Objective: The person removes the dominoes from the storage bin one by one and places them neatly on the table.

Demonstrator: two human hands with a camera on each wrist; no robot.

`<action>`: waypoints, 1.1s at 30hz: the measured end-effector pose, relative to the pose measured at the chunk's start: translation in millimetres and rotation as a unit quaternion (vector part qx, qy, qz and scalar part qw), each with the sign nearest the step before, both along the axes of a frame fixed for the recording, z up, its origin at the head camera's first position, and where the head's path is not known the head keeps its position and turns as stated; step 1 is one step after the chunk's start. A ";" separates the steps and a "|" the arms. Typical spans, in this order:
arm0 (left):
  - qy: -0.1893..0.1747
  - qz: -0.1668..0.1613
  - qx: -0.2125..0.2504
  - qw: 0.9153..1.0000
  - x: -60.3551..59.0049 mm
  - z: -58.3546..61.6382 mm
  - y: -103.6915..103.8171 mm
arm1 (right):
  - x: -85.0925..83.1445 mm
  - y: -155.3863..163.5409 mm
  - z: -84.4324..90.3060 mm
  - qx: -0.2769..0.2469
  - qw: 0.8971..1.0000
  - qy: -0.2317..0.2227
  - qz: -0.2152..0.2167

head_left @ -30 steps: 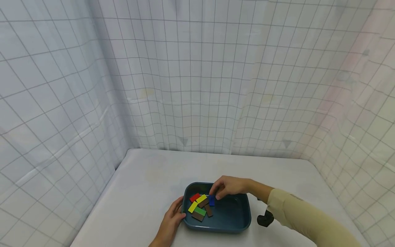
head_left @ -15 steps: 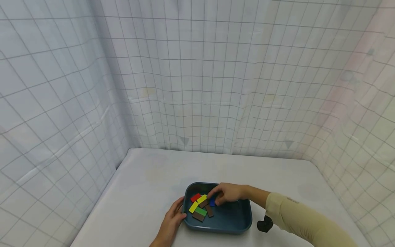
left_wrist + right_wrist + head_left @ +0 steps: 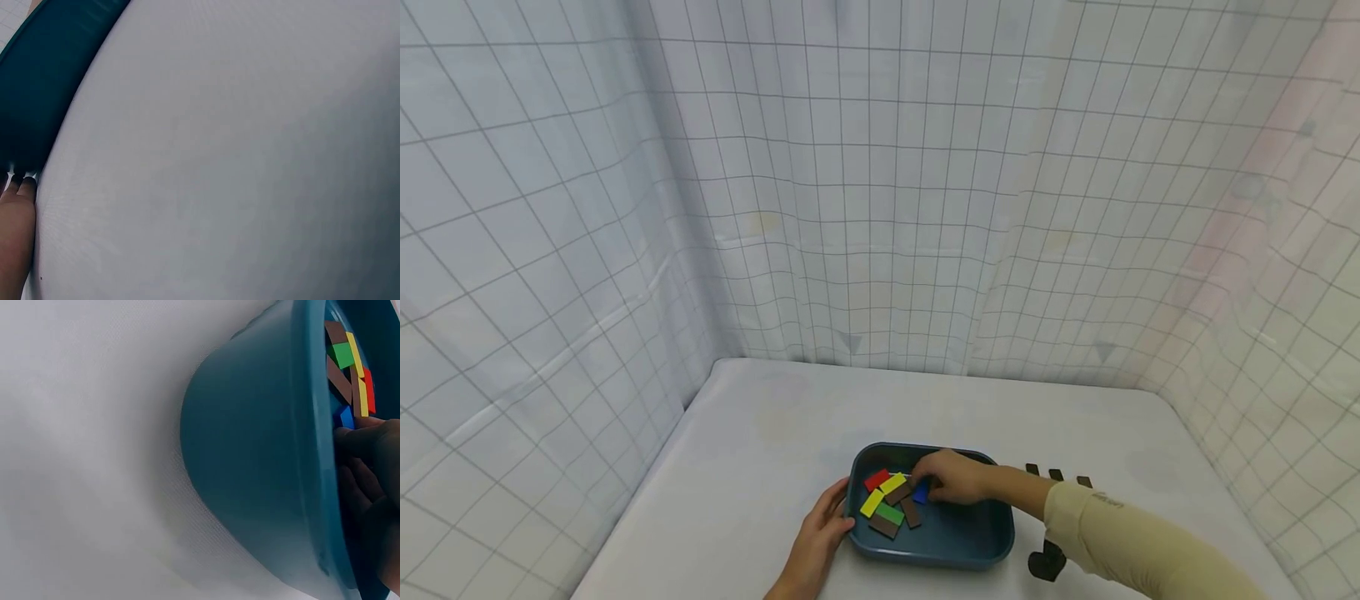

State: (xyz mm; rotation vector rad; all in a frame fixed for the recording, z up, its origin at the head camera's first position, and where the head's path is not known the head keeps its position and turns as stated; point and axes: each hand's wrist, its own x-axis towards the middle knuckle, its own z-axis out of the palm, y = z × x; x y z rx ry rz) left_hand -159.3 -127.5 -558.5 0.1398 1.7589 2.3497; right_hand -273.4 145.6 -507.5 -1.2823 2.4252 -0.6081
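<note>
White gridded sheeting walls a pale cloth-covered table [image 3: 760, 467]; a blue tray [image 3: 958, 542] sits near its front edge. Inside, at the tray's left, lies a loose overlapping heap of flat tiles: red [image 3: 875, 479], yellow [image 3: 871, 502], green [image 3: 889, 513], brown [image 3: 911, 512]. The blue tile [image 3: 921, 493] lies at the heap's right edge, under the right hand [image 3: 957, 477], whose curled fingertips reach down onto it; whether they pinch it I cannot tell. The left hand [image 3: 820, 533] holds the tray's left rim, fingers curled against the wall. Tiles look thin, stiff, light and probably slick, best taken by opposite long edges. A dark stand [image 3: 1047, 560] sits right of the tray.
</note>
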 end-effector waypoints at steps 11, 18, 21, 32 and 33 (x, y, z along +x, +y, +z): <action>-0.018 0.002 -0.023 1.000 0.0 1.3 1.3 | -3.8 -1.8 -3.4 0.022 0.996 0.067 0.047; -0.024 0.000 -0.043 0.999 -2.3 2.1 1.6 | -2.4 -1.4 -1.4 0.035 0.998 0.052 0.029; -0.023 0.002 -0.043 0.999 -2.0 2.4 1.4 | -0.5 -1.9 0.8 0.018 0.999 0.033 0.024; -0.027 0.002 -0.045 0.999 -1.1 3.4 2.0 | -2.0 -0.5 11.4 -0.030 0.999 -0.021 0.005; -0.027 0.002 -0.046 0.999 -1.3 3.2 1.8 | -2.4 0.1 13.0 -0.033 0.999 -0.026 0.002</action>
